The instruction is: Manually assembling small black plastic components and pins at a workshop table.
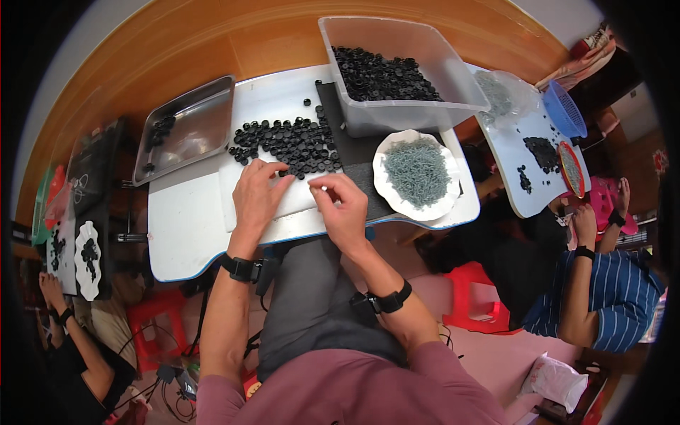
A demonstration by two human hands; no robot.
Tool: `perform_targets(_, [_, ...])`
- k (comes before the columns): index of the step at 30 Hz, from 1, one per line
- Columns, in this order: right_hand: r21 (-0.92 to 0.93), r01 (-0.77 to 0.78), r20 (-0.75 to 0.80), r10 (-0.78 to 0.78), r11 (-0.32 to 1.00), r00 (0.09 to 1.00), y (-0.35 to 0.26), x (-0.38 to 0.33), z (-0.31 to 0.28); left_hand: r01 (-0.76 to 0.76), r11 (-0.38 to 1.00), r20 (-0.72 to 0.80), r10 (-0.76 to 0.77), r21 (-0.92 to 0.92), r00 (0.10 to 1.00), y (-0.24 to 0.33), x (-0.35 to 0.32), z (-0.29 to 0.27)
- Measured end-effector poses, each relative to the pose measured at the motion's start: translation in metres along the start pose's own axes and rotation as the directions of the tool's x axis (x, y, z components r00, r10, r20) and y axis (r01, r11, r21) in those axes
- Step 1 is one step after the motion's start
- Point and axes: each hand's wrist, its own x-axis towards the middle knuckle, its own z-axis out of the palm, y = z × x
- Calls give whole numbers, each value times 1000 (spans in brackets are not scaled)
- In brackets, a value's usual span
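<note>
On the white table, a loose pile of small black round plastic parts point(297, 138) lies just beyond my hands. My left hand point(256, 197) is at the near left edge of the pile, thumb and forefinger closed around one black round part point(282, 173). My right hand point(343, 207) is just right of it, with thumb and forefinger pinched together. What that pinch holds, if anything, is too small to make out. Right of my right hand, a white scalloped plate point(383, 185) carries a heap of grey-green screws point(418, 170).
A clear plastic bin point(425, 110) of black parts stands at the back right. At the back left is a metal tray point(185, 159) with several black parts. People work at side tables on both sides; a blue basket point(564, 110) and red stool point(471, 297) are at right.
</note>
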Motion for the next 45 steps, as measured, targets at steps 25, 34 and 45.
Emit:
perform_targets(25, [-789,38,71,29,614,997,-17,62,-182,166,804,-50,-236,-571,970,-16,-7,14])
perform_targets(34, [-315,-310,-158,273,897,949,-15,64,-188,125,743,-88,-240,-657,967,-19,-8,16])
perform_targets(45, [17,-232,-52,233,972,971,-50,52,-134,85,767,-32,-135,-637,990,-15,-10,9])
